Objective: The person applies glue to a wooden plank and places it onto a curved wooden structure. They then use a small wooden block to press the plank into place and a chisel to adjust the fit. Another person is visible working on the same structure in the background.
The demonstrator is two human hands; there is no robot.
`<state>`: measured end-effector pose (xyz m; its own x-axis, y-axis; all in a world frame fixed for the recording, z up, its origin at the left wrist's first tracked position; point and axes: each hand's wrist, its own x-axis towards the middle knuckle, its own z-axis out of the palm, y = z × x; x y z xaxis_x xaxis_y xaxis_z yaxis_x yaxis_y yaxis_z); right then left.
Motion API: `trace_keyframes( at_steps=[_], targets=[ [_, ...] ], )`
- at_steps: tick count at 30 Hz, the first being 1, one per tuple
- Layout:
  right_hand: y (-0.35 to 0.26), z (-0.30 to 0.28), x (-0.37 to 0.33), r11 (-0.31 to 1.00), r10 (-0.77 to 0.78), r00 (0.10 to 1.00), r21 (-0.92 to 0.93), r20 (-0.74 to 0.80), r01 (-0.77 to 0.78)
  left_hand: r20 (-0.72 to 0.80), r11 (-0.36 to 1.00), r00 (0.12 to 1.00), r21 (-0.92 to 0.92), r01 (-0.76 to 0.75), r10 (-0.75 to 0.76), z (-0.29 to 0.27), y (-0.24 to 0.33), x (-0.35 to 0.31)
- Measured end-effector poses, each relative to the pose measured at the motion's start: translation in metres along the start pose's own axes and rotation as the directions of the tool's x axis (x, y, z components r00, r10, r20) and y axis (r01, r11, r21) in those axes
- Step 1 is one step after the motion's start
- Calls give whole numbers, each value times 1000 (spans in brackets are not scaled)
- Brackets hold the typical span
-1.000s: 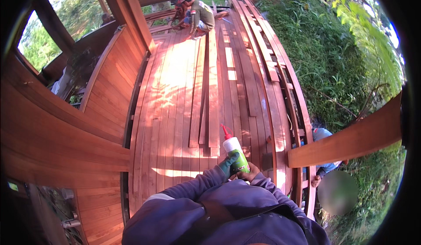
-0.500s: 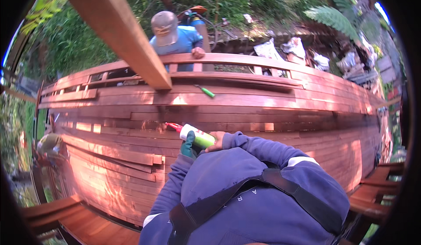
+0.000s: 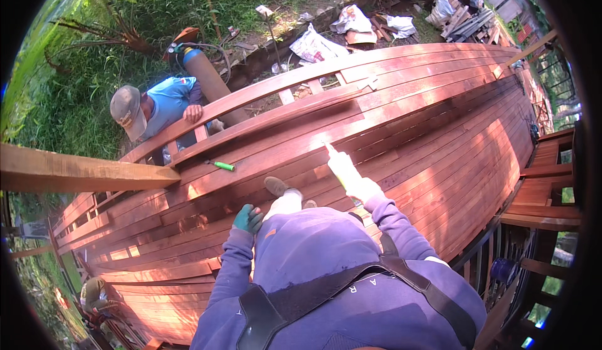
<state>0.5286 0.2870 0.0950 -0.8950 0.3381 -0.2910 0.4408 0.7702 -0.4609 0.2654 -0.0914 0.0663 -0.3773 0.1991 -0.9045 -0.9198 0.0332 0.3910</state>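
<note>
My right hand [image 3: 362,189], washed out by sunlight, grips a pale glue bottle [image 3: 342,164] whose nozzle points at the reddish deck boards [image 3: 439,130]. At the end of a purple sleeve, my left hand [image 3: 249,218] wears a green glove. It hangs by my knee with its fingers loosely bent and nothing in them. My shoe [image 3: 276,186] stands on the boards between the two hands.
A co-worker in a blue shirt and cap [image 3: 157,109] stands below the deck with a hand on the wooden rail [image 3: 263,93]. A green-handled tool [image 3: 222,166] lies on the boards near that rail. A gas cylinder [image 3: 204,74] leans behind it, and a beam [image 3: 81,171] juts in from the left.
The view has swung round across the deck. The bottle has moved from close to my chest out over the boards, and my green-gloved left hand is now apart from it.
</note>
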Motion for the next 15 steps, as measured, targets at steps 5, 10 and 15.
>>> trace_keyframes(
  at_steps=[5,10,15],
  targets=[
    [69,-46,64,997,44,995,-54,-87,-48,-134,976,986,177,125,-102,-26,-15,107],
    [121,-109,145,955,-16,999,-294,46,29,-274,762,956,596,252,-102,-30,-21,178],
    [177,-133,263,889,425,905,182,11,-420,-153,885,988,462,60,13,7,2,145]
  ],
)
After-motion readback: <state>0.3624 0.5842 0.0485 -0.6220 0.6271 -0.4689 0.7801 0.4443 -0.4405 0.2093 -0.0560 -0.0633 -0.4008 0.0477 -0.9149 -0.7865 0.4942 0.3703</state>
